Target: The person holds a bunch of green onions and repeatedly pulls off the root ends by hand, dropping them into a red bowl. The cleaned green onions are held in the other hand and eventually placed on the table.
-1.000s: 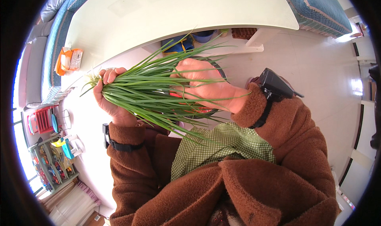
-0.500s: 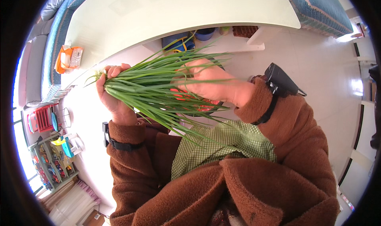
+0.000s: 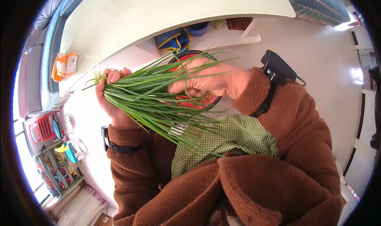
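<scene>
Now we hold the bunch of green chives (image 3: 151,103) a little higher than a moment ago; our left hand (image 3: 109,103) clasps its root end, our right hand (image 3: 206,81) pinches blades mid-bunch, above the red basin (image 3: 194,101).

Pale table (image 3: 166,11) up top, orange packet (image 3: 63,65) at its left edge. Shelf (image 3: 222,37) under it w/ blue bag (image 3: 172,39), blue bowl (image 3: 197,28), small green jar (image 3: 218,24). White floor (image 3: 325,67) below.
</scene>
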Tool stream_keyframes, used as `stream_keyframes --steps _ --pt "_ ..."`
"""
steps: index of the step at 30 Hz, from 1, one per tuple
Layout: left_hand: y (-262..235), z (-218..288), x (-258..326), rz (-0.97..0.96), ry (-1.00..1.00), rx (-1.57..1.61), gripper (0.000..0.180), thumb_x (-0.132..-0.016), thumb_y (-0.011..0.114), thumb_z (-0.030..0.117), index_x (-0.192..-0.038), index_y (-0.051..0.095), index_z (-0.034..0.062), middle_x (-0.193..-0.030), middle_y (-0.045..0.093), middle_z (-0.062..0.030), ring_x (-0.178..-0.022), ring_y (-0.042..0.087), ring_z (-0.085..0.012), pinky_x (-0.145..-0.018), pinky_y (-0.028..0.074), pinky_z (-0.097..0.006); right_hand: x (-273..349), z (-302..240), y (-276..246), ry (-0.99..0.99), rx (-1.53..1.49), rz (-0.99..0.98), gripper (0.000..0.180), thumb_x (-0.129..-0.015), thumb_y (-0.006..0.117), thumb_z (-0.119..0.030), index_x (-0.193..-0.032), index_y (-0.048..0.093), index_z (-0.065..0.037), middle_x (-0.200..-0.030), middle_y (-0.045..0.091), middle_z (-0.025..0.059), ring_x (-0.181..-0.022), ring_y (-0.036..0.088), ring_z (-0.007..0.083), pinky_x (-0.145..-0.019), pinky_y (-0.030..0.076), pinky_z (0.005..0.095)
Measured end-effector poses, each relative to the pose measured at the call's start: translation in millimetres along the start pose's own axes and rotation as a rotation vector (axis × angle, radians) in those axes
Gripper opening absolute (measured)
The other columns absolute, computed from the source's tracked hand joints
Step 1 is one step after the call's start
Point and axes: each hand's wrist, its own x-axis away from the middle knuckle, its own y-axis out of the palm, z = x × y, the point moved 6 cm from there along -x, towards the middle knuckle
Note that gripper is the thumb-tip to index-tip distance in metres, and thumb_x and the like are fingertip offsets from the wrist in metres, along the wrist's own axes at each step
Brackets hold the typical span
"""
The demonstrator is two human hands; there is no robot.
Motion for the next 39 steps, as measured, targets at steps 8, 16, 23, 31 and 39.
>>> stream_keyframes --steps 8,16,23,31,39 --pt "4 0 2 -0.072 -0.015 0.069 0.018 -0.085 0.055 0.011 -0.1 0.049 0.006 -0.079 0.045 0.0002 -0.078 0.051 -0.0147 -0.103 0.04 -0.041 1 5 0 0.153 -0.041 -0.021 0.01 -0.083 0.068 -0.012 -0.077 0.061 -0.008 -0.063 0.053 -0.004 -0.049 0.041 0.0019 -0.039 0.027 0.0173" --pt "4 -2 2 -0.098 -0.028 0.073 0.021 -0.083 0.057 0.012 -0.101 0.049 0.0063 -0.078 0.045 0.0009 -0.078 0.051 -0.0147 -0.104 0.039 -0.042 4 6 3 0.141 -0.019 -0.124 0.011 -0.081 0.067 -0.008 -0.073 0.06 -0.008 -0.059 0.052 -0.0046 -0.047 0.042 0.0021 -0.04 0.027 0.018" --pt "7 -2 4 -0.117 -0.019 0.068 0.022 -0.083 0.057 0.012 -0.101 0.047 0.0068 -0.076 0.043 0.0009 -0.076 0.049 -0.0141 -0.103 0.039 -0.041 2 10 1 0.162 -0.027 -0.136 0.01 -0.08 0.069 -0.008 -0.075 0.061 -0.007 -0.059 0.052 -0.0049 -0.047 0.041 0.001 -0.04 0.027 0.0173" --pt "9 0 4 -0.15 -0.005 0.046 0.022 -0.084 0.056 0.013 -0.102 0.046 0.0068 -0.076 0.042 0.001 -0.075 0.049 -0.0135 -0.102 0.04 -0.042 8 6 7 0.226 -0.078 -0.156 0.015 -0.09 0.06 -0.015 -0.079 0.061 -0.005 -0.061 0.051 -0.0047 -0.047 0.038 0.0009 -0.037 0.026 0.0154" --pt "10 -2 4 -0.169 -0.048 0.112 0.023 -0.083 0.057 0.011 -0.103 0.046 0.0069 -0.077 0.041 0.001 -0.075 0.048 -0.0135 -0.103 0.039 -0.042 8 8 9 0.24 0.152 -0.088 0.016 -0.089 0.06 -0.015 -0.079 0.067 -0.004 -0.062 0.056 -0.0016 -0.051 0.047 0.0047 -0.047 0.041 0.023"
